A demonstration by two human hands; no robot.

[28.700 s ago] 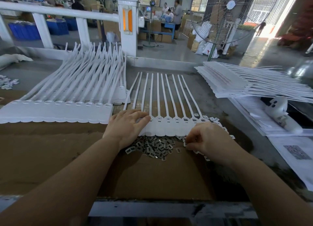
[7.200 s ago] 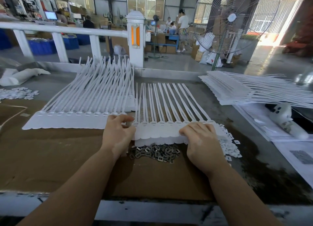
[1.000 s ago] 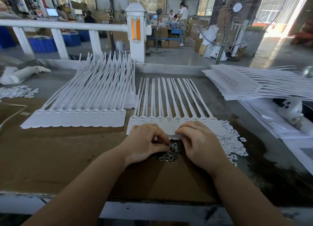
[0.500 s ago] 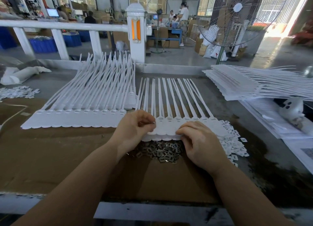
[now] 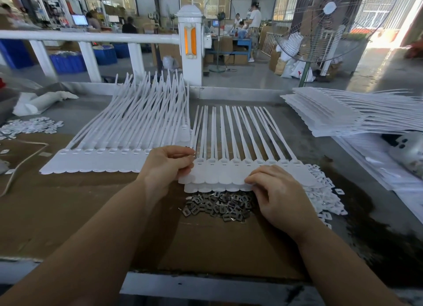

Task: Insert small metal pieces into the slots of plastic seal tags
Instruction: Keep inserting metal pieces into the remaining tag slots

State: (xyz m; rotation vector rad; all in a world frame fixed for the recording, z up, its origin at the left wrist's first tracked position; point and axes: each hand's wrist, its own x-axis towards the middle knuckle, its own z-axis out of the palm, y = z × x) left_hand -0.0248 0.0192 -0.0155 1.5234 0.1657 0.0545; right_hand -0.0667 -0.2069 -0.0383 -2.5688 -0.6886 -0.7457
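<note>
A strip of white seal tags (image 5: 231,172) is laid flat on the brown cardboard (image 5: 68,209) in the middle of the table, w/ a 2nd strip seen just under it. The flat tag heads are pointed toward the person and the long thin tails are pointed away, so the long line of each tag is run front to back. The row of heads is run left to right.

The strip's left end is pinched by the left hand (image 5: 166,166), fingers curled over the top & thumb at the edge. The right hand (image 5: 278,191) is curled too, w/ its fingertips pressed on the heads near the right side; if a metal bit is held in it cannot be told.

A pile of small metal pieces (image 5: 217,206) is seen just in front of the heads, betw. the 2 hands. A 2nd batch of tags (image 5: 128,140) is laid to the left, pointed the same way.
</note>
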